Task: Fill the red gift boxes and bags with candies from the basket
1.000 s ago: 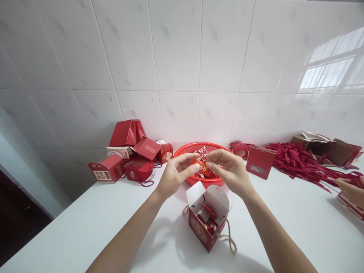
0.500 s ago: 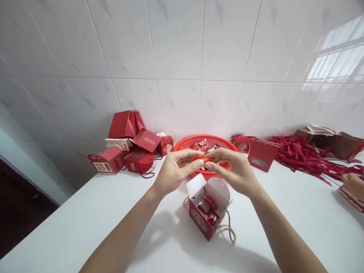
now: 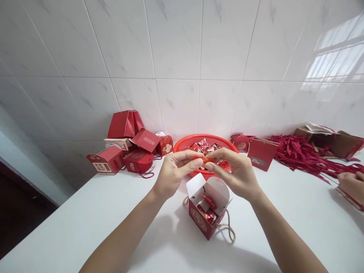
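Between the fingertips of both hands is a small red wrapped piece (image 3: 205, 160). My left hand (image 3: 176, 170) pinches its left end and my right hand (image 3: 234, 168) pinches its right end. Just below them an upright red box (image 3: 204, 222) with rope handles stands with its white-lined flaps raised. Several red packets (image 3: 209, 212) lie inside it. Behind my hands, a red plastic basket (image 3: 183, 143) holds many red wrapped pieces; the hands hide part of it.
Several red boxes (image 3: 106, 159) are piled at the left by the tiled wall. More boxes (image 3: 262, 153) stand right of the basket. Dark red ribbons (image 3: 295, 153) spread further right. Another person's hand (image 3: 351, 185) is over a flat red box at the right edge.
The other person's hand at the right edge has shifted slightly left and up. My hands remain nearly in the same place, still pinching the red piece.
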Action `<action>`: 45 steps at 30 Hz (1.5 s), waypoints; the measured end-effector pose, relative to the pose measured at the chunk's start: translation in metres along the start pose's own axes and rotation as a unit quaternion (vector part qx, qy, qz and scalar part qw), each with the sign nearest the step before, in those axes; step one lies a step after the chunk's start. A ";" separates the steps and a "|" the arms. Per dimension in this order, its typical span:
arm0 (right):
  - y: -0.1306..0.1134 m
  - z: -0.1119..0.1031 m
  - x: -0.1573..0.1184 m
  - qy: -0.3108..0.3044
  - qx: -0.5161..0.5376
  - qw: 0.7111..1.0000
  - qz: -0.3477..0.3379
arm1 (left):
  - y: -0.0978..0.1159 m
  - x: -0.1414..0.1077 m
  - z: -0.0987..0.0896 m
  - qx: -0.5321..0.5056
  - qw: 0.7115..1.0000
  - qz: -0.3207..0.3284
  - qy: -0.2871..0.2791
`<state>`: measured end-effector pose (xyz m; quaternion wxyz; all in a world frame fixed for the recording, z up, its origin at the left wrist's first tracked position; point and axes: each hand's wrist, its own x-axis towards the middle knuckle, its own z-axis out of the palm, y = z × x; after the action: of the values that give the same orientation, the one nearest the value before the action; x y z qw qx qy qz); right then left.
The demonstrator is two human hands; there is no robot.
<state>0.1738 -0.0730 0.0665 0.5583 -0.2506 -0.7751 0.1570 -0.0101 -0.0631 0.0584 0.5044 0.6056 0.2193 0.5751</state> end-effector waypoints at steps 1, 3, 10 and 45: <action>0.000 0.000 0.000 0.002 0.001 1.000 -0.002 | 0.000 0.000 0.001 -0.004 1.000 -0.002 0.002; -0.001 0.000 -0.001 0.006 0.004 1.000 -0.006 | 0.001 0.000 0.003 -0.011 1.000 -0.007 0.010; -0.001 0.005 -0.001 0.048 0.022 0.999 0.013 | 0.002 0.001 0.005 -0.039 0.998 -0.020 0.039; 0.002 0.011 0.003 -0.057 0.221 0.963 0.146 | -0.006 0.000 0.011 -0.067 0.990 -0.003 0.120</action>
<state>0.1635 -0.0690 0.0640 0.5258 -0.2227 -0.7064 0.4182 0.0016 -0.0645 0.0547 0.5154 0.4962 0.2411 0.6557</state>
